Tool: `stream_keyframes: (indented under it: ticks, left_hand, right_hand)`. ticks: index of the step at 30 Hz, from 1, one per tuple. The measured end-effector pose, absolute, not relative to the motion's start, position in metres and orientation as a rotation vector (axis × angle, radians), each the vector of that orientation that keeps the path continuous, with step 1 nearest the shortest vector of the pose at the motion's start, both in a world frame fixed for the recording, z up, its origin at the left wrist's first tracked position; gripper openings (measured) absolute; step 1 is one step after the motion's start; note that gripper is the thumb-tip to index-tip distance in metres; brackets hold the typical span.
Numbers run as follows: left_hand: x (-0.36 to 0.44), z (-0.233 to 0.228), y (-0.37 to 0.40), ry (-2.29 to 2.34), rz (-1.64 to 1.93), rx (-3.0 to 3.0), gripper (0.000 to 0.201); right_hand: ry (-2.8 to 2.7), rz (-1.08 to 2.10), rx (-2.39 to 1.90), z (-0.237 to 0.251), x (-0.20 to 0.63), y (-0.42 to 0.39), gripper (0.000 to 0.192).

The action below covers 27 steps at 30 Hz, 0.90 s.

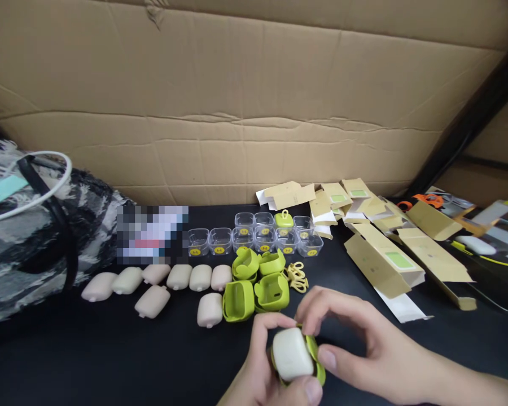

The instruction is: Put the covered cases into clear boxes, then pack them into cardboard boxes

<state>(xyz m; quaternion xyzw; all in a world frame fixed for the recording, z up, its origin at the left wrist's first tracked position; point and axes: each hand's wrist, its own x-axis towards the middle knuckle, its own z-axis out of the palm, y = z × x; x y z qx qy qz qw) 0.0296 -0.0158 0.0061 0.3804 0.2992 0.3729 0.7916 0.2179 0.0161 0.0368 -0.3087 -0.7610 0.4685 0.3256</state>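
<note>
Both of my hands meet low in the middle of the head view. My left hand cups a cream-white earbud-style case sitting partly inside a lime-green silicone cover. My right hand pinches the green cover's upper edge with thumb and fingertips. Just beyond lie several empty green covers and a small pile of pale yellow loops. A row of several cream cases runs to the left on the black table.
Several small clear plastic boxes with yellow stickers stand behind the covers; one holds a green item. Flattened kraft cartons spread to the right. A patterned bag with a white cable lies at the left. A cardboard wall backs the table.
</note>
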Motion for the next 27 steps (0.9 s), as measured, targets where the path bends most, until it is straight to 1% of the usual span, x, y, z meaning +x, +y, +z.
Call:
stream_keyframes:
  ticks: [3, 7, 10, 18, 21, 24, 27]
  left_hand:
    - [0.03, 0.005, -0.018, 0.618, 0.833, 0.843, 0.056]
    - [0.032, 0.0, -0.018, 0.638, 0.86, 0.887, 0.056]
    - [0.03, 0.0, -0.016, 0.643, 0.813, 0.886, 0.058]
    - [0.027, 0.006, -0.012, 0.578, 0.718, 0.846, 0.055]
    - [0.027, 0.005, -0.012, 0.557, 0.721, 0.854, 0.053]
    - [0.027, 0.002, -0.013, 0.551, 0.744, 0.834, 0.05]
    - [0.029, -0.004, -0.014, 0.583, 0.839, 0.766, 0.055]
  right_hand:
    - [-1.978, 1.256, -0.832, 0.038, 0.217, 0.016, 0.02]
    - [-1.996, 1.192, -0.793, 0.035, 0.214, 0.015, 0.032]
    - [-2.011, 1.115, -0.759, 0.032, 0.212, 0.015, 0.034]
    - [-2.03, 1.105, -0.764, 0.024, 0.212, 0.016, 0.033]
    - [-2.035, 1.117, -0.797, 0.023, 0.212, 0.016, 0.034]
    - [-2.04, 1.195, -0.833, 0.026, 0.213, 0.017, 0.033]
    - [-2.048, 1.207, -0.821, 0.031, 0.217, 0.018, 0.034]
